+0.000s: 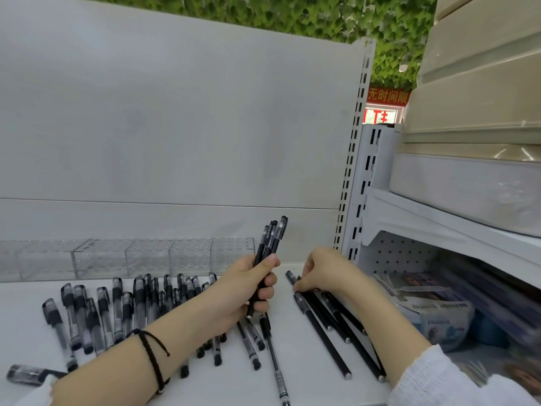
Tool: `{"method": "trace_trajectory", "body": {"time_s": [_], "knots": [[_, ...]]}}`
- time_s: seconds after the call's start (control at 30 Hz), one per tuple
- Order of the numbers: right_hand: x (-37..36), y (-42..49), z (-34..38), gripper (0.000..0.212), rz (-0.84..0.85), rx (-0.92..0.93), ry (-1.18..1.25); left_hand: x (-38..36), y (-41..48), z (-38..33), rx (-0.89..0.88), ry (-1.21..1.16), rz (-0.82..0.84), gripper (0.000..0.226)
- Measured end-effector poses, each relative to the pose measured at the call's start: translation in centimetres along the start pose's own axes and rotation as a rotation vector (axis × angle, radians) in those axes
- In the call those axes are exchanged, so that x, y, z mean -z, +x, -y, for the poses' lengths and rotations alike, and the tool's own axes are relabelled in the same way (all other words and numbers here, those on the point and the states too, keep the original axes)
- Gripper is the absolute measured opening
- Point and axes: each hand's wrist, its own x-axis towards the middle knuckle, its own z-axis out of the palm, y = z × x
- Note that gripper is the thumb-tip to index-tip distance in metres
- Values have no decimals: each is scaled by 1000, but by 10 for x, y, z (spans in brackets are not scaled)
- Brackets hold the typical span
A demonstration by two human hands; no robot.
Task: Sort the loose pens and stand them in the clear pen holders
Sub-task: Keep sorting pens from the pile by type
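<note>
Your left hand [248, 291] grips a bundle [269, 244] of pens upright at centre, and a loose hold could let them fan and slip. Your right hand [322, 273] pinches the dark pens [322, 335] at lower right, which may roll off the shelf [307, 385]. The holders [140, 256] stand at mid-left, behind the loose pens [117, 303].

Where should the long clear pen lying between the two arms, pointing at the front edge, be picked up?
Pinch the clear pen at its mid-barrel from above, probably with the right hand: it lies flat, its lower barrel apart from neighbouring pens, with bare shelf either side.
</note>
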Motion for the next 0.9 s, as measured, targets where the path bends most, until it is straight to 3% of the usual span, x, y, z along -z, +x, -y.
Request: {"method": "trace_trajectory", "body": {"time_s": [0.07, 0.2, 0.33, 0.5, 0.6, 0.77, 0.83, 0.9], "knots": [[-1, -1, 1, 35, -7, 8, 19, 1, 1, 1, 1, -1, 1, 20], [0, -4, 4, 46, 18, 32, 67, 0, 1, 1, -3, -4, -1, 18], [-2, -3, 7, 27, 54, 54, 63, -1, 1, 1, -10, -5, 0, 17], [-3, -5, 10, 22, 50, 43, 117, -3, 0, 0, -10, -6, -16, 16], [2, -7, 10, 23, 12, 46, 394, -3, 0, -1, -15, -30, -54, 16], [12, -7, 11, 30, -3, 63, 1208, -2, 1, -3, 0, -103, -67, 15], [14, -9, 14, 17, 68, 108, 1436, -3, 0, -5, 21, -140, -6, 18], [12, -12, 18, 7, 94, 150, 1477, -6, -3, -7, 42, -150, 91, 25]]}}
